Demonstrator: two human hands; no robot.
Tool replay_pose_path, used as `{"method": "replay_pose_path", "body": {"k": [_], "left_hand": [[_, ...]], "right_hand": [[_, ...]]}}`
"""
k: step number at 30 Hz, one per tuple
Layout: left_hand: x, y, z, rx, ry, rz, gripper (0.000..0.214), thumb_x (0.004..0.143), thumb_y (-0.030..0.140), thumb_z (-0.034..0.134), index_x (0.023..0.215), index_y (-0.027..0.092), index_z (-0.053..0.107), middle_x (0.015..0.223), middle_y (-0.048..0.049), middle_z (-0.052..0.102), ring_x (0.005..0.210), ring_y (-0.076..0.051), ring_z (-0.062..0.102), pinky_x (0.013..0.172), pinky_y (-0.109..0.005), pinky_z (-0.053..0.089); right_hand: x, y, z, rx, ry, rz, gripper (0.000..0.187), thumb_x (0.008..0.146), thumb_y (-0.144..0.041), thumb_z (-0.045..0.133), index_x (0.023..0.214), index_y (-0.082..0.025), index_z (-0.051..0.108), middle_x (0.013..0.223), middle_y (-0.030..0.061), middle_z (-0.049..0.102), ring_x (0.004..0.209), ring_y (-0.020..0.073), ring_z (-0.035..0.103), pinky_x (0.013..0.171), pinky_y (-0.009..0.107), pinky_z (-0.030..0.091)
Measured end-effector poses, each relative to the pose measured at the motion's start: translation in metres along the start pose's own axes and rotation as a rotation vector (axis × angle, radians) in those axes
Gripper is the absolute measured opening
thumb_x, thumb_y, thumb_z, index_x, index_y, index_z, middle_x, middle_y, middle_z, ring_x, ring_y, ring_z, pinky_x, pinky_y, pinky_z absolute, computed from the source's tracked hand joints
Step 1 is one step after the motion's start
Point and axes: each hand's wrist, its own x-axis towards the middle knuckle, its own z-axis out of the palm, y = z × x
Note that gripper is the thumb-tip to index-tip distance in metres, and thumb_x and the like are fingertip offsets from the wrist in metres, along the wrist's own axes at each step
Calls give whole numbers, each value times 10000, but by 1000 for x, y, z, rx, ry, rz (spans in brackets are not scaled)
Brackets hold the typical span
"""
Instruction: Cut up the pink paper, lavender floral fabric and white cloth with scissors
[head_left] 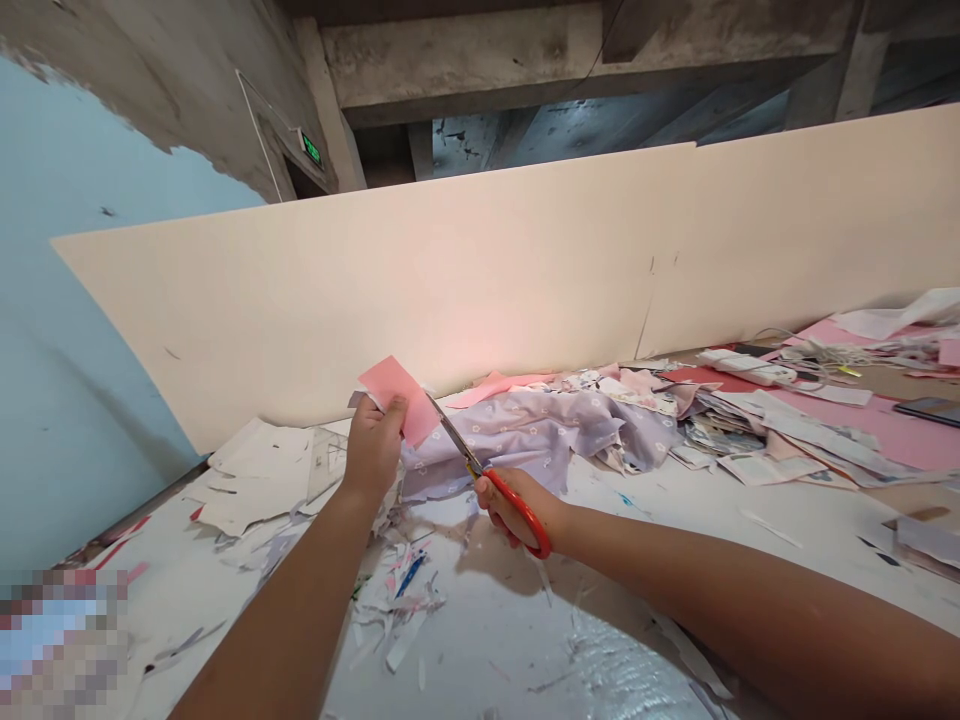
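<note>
Over the white, scrap-strewn tabletop (589,488), pinching with the bare left hand (375,445) a flat, rectangular pink paper piece (394,377), probably light, bendable and easily creased, so best taken by the edge away from the red-handled metal scissors (474,465) gripped in the curled right hand (521,505).

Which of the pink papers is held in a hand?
The small piece in the left hand, raised beside the scissors. Other pink papers, like the one behind the lilac cloth and the large sheet at right, lie unheld.
</note>
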Motion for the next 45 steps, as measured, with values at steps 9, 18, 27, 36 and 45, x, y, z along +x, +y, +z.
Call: {"method": "replay_pose_path", "body": {"k": [9,18,27,36,45], "left_hand": [[2,-1,0,-23,-8,-11,250,675,408,577,774,200,479,593,50,460,488,-73,407,511,-207,357],[2,-1,0,-57,2,-25,260,659,404,588,764,205,458,591,52,471,490,-74,430,509,-205,372],[4,-2,-2,-35,10,-38,260,659,399,593,741,195,454,580,51,470,486,-73,438,512,-207,390],[2,2,-3,-9,-8,-36,251,674,388,584,726,187,444,573,53,461,487,-70,428,464,-182,360],[-8,13,2,216,-48,-47,219,707,384,542,686,193,436,526,65,430,466,-72,403,448,-180,340]], "right_hand": [[4,7,-1,-53,2,6,414,775,-589,359,683,-186,392,446,-60,374,333,61,351,310,171,319],[4,6,0,-4,7,25,400,746,-582,433,684,-189,391,430,-71,366,335,59,327,310,174,323],[0,1,7,153,-16,-44,506,647,-676,479,720,-186,374,561,-52,422,488,80,454,532,231,427],[-7,-10,1,-65,-48,-133,630,665,-768,275,763,-164,422,619,-12,427,553,97,414,495,218,355],[3,6,3,159,16,-64,575,654,-733,392,781,-175,453,564,-50,334,497,76,380,440,191,315]]}}
